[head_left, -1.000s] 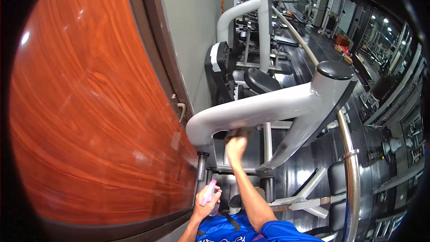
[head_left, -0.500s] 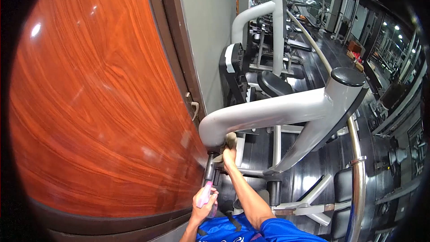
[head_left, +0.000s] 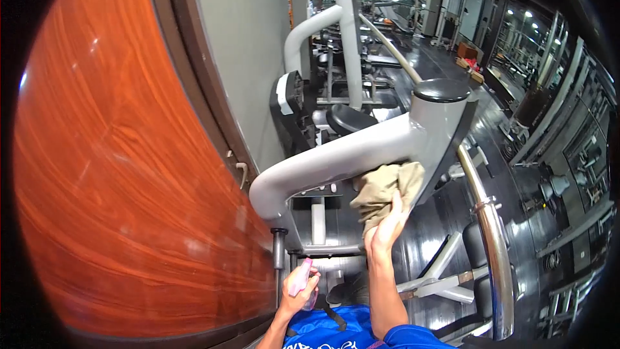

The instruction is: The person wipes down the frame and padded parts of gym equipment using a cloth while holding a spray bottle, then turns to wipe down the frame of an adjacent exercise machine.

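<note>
A beige cloth [head_left: 382, 195] is pressed by my right hand [head_left: 386, 226] against the underside of a thick silver-grey frame tube [head_left: 342, 155], near where it meets the black-capped upright [head_left: 442, 94]. The fingers are partly hidden by the bunched cloth. Lower down, my left hand [head_left: 298, 292] is closed around a spray bottle [head_left: 299, 278] with a pink and white trigger head. The bottle's body is mostly covered by the hand. Below the tube's bent end, a black roller handle [head_left: 278, 249] stands near the left hand.
A glossy reddish wood door [head_left: 123, 168] with a metal handle [head_left: 242, 173] rises close on my left. To the right runs a chrome bar [head_left: 494, 252]. A black seat [head_left: 349, 119] and a weight stack [head_left: 290, 111] stand behind the tube, with more gym machines beyond.
My right hand and the cloth have moved right along the tube, from its lower bent end to near the upright. The view has turned right. The left hand still holds the spray bottle.
</note>
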Available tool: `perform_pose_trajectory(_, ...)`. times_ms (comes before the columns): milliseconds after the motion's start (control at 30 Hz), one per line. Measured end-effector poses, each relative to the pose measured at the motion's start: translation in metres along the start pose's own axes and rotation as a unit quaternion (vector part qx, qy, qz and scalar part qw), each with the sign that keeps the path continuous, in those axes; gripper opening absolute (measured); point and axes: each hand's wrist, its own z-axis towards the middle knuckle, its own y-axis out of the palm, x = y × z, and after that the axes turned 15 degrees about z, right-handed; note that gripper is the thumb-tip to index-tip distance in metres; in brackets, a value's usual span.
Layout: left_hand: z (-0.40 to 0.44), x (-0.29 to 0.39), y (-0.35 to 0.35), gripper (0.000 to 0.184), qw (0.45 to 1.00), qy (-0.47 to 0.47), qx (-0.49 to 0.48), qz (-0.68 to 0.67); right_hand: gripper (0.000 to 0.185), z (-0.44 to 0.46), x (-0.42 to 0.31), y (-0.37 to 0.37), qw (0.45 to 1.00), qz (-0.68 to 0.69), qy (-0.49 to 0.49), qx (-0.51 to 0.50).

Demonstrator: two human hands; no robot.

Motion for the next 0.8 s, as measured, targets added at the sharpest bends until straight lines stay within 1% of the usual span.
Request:
perform_pose_trajectory(33, 0.003, 0.001, 0.003, 0.021, 1.0, 0.008, -0.009, 0.003, 0.05, -0.002, -0.013, 0.013, 0.997, -0.009, -0.074, -0.036)
perform_pose_trajectory(67, 0.004, 0.003, 0.005, 0.021, 1.0, 0.015, -0.017, 0.006, 0.047, 0.0, -0.026, 0.022, 0.986, -0.094, -0.125, -0.062)
perform_pose_trajectory(133, 0.005, 0.011, 0.009, 0.023, 0.999, 0.025, -0.022, 0.02, 0.045, 0.026, -0.036, 0.028, 0.942, -0.23, -0.215, -0.119)
perform_pose_trajectory(167, 0.007, 0.015, 0.009, 0.023, 0.999, 0.032, -0.022, 0.027, 0.046, 0.042, -0.04, 0.035, 0.888, -0.326, -0.285, -0.156)
perform_pose_trajectory(200, 0.008, 0.015, 0.009, 0.023, 0.999, 0.032, -0.024, 0.017, 0.048, 0.054, -0.042, 0.042, 0.818, -0.416, -0.35, -0.189)
perform_pose_trajectory(233, 0.008, 0.013, 0.009, 0.024, 0.999, 0.031, -0.027, 0.008, 0.058, 0.061, -0.039, 0.048, 0.787, -0.44, -0.374, -0.216)
perform_pose_trajectory(267, 0.007, 0.011, 0.009, 0.024, 0.999, 0.029, -0.029, -0.002, 0.065, 0.067, -0.033, 0.05, 0.743, -0.487, -0.396, -0.232)
perform_pose_trajectory(333, 0.005, 0.008, 0.008, 0.024, 0.999, 0.032, -0.02, 0.006, 0.069, 0.068, -0.003, 0.031, 0.756, -0.468, -0.4, -0.224)
perform_pose_trajectory(367, 0.005, 0.006, 0.007, 0.024, 0.999, 0.032, -0.014, 0.01, 0.071, 0.062, 0.009, 0.02, 0.765, -0.481, -0.371, -0.216)
perform_pose_trajectory(400, 0.004, 0.006, 0.006, 0.024, 0.999, 0.031, -0.011, 0.01, 0.072, 0.042, 0.008, 0.024, 0.781, -0.471, -0.335, -0.236)
perform_pose_trajectory(433, 0.004, 0.005, 0.005, 0.024, 0.999, 0.03, -0.008, 0.01, 0.075, 0.034, 0.02, 0.01, 0.766, -0.494, -0.311, -0.27)
perform_pose_trajectory(467, 0.005, 0.004, 0.004, 0.024, 1.0, 0.029, -0.006, 0.009, 0.074, 0.023, 0.036, -0.003, 0.763, -0.477, -0.316, -0.301)
perform_pose_trajectory(500, 0.005, -0.001, 0.003, 0.025, 1.0, 0.024, -0.006, 0.004, 0.073, 0.016, 0.052, -0.025, 0.747, -0.488, -0.272, -0.36)
perform_pose_trajectory(533, 0.005, 0.002, 0.005, 0.022, 1.0, 0.023, 0.004, -0.001, 0.07, -0.004, 0.061, -0.033, 0.768, -0.487, -0.207, -0.361)
perform_pose_trajectory(567, 0.006, 0.007, 0.006, 0.02, 1.0, 0.023, 0.013, -0.006, 0.067, -0.013, 0.068, -0.045, 0.763, -0.474, -0.151, -0.413)
perform_pose_trajectory(600, 0.007, 0.01, 0.006, 0.018, 0.999, 0.022, 0.023, -0.01, 0.062, -0.018, 0.07, -0.057, 0.774, -0.458, -0.026, -0.436)
perform_pose_trajectory(667, 0.007, 0.01, 0.003, 0.02, 0.999, 0.032, 0.022, -0.007, 0.053, -0.025, 0.084, -0.074, 0.854, -0.35, 0.062, -0.38)
perform_pose_trajectory(733, 0.007, 0.006, -0.001, 0.025, 0.999, 0.04, 0.02, 0.009, 0.048, -0.025, 0.098, -0.082, 0.927, -0.224, 0.049, -0.298)
perform_pose_trajectory(767, 0.006, 0.005, -0.001, 0.025, 0.999, 0.037, 0.019, 0.012, 0.046, -0.019, 0.072, -0.066, 0.918, -0.239, 0.111, -0.298)
perform_pose_trajectory(800, 0.004, 0.002, -0.002, 0.026, 0.999, 0.033, 0.018, 0.015, 0.044, -0.023, 0.051, -0.041, 0.927, -0.256, 0.011, -0.272)
